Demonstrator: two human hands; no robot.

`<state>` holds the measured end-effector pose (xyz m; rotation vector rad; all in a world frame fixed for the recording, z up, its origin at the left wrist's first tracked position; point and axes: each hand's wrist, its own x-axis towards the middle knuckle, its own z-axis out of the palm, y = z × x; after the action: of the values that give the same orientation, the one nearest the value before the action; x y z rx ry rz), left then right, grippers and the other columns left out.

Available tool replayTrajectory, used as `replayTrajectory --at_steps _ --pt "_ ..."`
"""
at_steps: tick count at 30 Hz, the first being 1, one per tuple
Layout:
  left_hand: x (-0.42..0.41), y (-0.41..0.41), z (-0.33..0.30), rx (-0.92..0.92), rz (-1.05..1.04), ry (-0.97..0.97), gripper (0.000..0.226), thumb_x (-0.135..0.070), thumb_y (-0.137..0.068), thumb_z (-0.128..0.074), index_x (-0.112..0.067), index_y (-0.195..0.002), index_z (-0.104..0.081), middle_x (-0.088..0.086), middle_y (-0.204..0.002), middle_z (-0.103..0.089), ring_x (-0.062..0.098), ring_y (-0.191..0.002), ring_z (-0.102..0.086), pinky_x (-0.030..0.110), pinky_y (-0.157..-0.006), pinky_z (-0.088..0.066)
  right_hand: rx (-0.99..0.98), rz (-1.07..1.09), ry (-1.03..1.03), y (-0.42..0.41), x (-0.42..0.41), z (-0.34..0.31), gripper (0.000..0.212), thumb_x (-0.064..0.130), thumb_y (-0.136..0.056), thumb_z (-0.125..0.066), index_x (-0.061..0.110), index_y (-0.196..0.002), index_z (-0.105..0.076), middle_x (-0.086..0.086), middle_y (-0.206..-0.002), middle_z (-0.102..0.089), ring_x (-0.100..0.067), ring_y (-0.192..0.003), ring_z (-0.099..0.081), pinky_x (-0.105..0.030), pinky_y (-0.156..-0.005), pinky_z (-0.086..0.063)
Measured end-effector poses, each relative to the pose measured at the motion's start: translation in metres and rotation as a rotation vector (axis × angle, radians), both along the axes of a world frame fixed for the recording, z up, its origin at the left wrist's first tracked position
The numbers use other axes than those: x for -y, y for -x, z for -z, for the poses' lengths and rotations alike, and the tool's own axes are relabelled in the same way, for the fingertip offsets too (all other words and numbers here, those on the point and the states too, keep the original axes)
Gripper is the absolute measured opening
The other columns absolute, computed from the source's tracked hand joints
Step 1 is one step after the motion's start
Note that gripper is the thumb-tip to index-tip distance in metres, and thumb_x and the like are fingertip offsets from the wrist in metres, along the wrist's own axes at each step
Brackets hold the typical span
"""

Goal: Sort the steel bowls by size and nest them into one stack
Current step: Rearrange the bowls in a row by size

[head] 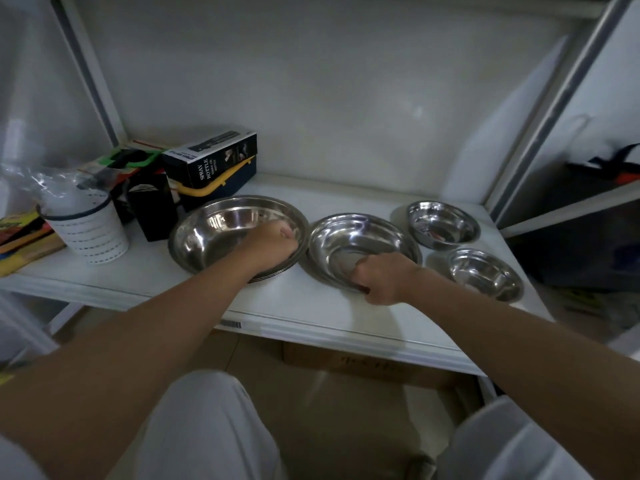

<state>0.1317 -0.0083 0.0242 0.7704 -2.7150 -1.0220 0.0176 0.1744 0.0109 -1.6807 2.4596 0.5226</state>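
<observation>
Both our hands grip steel bowls on the white shelf (pixel 311 306).

We count four bowl positions: the largest bowl (pixel 214 233), seemingly several nested, has our left hand (pixel 273 242) curled over its right rim; the medium bowl (pixel 349 244) has our right hand (pixel 381 277) pinching its near rim. Right of that hand sit two small bowls, the far one (pixel 443 223) and the near one (pixel 485 273), untouched.
</observation>
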Motion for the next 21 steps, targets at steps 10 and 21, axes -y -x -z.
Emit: replayTrajectory --at_steps 10,21 --pt "-0.047 0.041 -0.003 0.002 0.229 -0.054 0.019 -0.015 -0.091 -0.058 -0.015 -0.101 -0.073 0.001 -0.11 -0.065 0.021 -0.112 -0.059 0.028 -0.093 -0.045 0.048 0.367 0.331 0.005 -0.034 -0.037 0.041 0.046 -0.096 -0.042 0.016 -0.116 -0.062 -0.011 -0.118 -0.064 -0.033 -0.11 -0.062 -0.041 -0.088 -0.048" --pt "-0.067 0.074 0.016 0.107 0.316 -0.08 0.018 -0.015 -0.091 -0.057 -0.026 -0.08 -0.065 -0.007 -0.08 -0.067 0.016 -0.084 -0.064 0.034 -0.09 -0.051 0.298 0.655 0.558 0.049 -0.059 -0.013 0.026 0.037 -0.09 -0.045 0.018 -0.09 -0.062 -0.005 -0.085 -0.066 -0.026 -0.08 -0.067 -0.046 -0.077 -0.058"
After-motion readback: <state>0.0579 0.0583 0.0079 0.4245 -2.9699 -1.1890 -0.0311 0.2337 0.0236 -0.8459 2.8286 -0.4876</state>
